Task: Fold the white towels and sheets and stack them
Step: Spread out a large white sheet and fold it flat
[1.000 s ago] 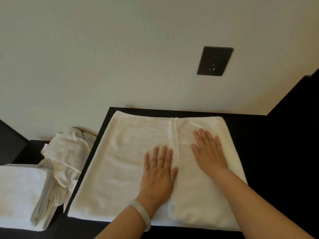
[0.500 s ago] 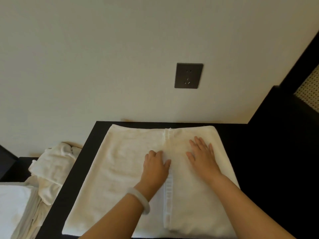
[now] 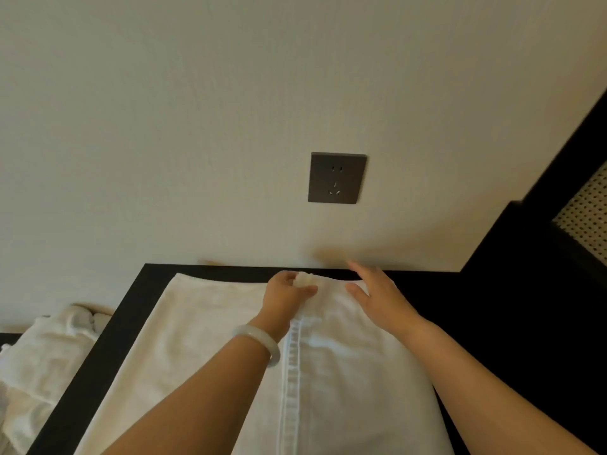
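Note:
A white towel [image 3: 203, 349] lies spread on a black table [image 3: 108, 339], with a folded flap on its right half whose hemmed edge runs down the middle. My left hand [image 3: 285, 295] pinches the far end of that hem, near the table's back edge, and lifts it a little. My right hand [image 3: 377, 290] reaches over the towel's far right corner with fingers straight and spread, blurred by motion; whether it touches the cloth cannot be told.
A crumpled heap of white linen [image 3: 42, 359] lies at the left, below the table's edge. The wall with a dark socket plate [image 3: 336, 178] stands right behind the table. Dark furniture with a woven panel [image 3: 588, 211] is at the right.
Both hands have slid from the towel's middle to its far edge. The left hand, earlier flat, now pinches the hem. The view has shifted up and right.

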A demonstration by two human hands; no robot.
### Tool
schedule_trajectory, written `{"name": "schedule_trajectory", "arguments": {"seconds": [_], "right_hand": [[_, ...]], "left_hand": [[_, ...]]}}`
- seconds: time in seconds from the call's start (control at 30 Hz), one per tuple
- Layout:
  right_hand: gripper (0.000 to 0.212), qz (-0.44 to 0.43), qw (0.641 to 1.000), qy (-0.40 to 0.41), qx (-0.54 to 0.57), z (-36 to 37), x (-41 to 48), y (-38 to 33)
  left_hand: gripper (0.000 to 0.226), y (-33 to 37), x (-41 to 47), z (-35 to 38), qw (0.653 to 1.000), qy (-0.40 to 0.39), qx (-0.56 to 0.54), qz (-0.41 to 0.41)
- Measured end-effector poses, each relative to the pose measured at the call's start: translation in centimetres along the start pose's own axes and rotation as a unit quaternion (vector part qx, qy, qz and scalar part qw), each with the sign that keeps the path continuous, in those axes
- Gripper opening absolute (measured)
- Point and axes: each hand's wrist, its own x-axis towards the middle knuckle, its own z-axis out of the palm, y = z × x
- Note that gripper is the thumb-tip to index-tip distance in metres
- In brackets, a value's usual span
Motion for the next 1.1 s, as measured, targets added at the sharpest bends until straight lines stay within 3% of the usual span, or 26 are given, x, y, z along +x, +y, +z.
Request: {"name": "schedule_trajectory", "arguments": {"seconds": [0.1,0.13,0.2,0.33,0.5,0.6,0.67,0.9,1.1], "right_hand": [[0.033,-0.016,0.985,-0.105,0.134,-0.4,3.4,-2.7],[0.038,-0.011,0.981,-0.137,0.138,-0.5,4.5,-3.2],[0.056,0.023,0.978,-0.191,0.079,-1.1,6.3,-3.2],[0.061,0.097,0.965,-0.214,-0.116,-2.9,7.9,0.9],[0.063,0.119,0.971,-0.133,-0.161,-4.4,6.5,6.9],[0.045,0.095,0.982,-0.084,-0.140,-3.4,5.9,8.1],[0.048,0.078,0.990,-0.041,-0.113,-2.6,5.7,8.6],[0.050,0.078,0.980,0.137,-0.118,0.1,4.0,8.8],[0.034,0.106,0.964,0.129,-0.207,-0.6,3.7,5.7]], "left_hand": [[0.023,0.1,-0.2,-0.3,0.995,-0.061,-0.026,0.069],[0.022,0.1,-0.1,-0.5,0.992,-0.078,-0.049,0.083],[0.021,-0.1,0.3,-1.1,0.988,-0.097,-0.082,0.091],[0.019,-1.8,1.6,-1.3,0.993,-0.063,-0.066,0.079],[0.035,-4.7,2.7,-0.9,0.989,0.039,0.095,0.105],[0.060,-5.3,2.1,-0.4,0.984,0.018,0.106,0.141],[0.066,-5.6,1.7,-0.4,0.977,0.006,0.122,0.177],[0.015,-5.9,1.5,-0.2,0.947,-0.001,0.209,0.245],[0.004,-6.0,2.0,-0.3,0.951,0.012,0.191,0.242]]}}
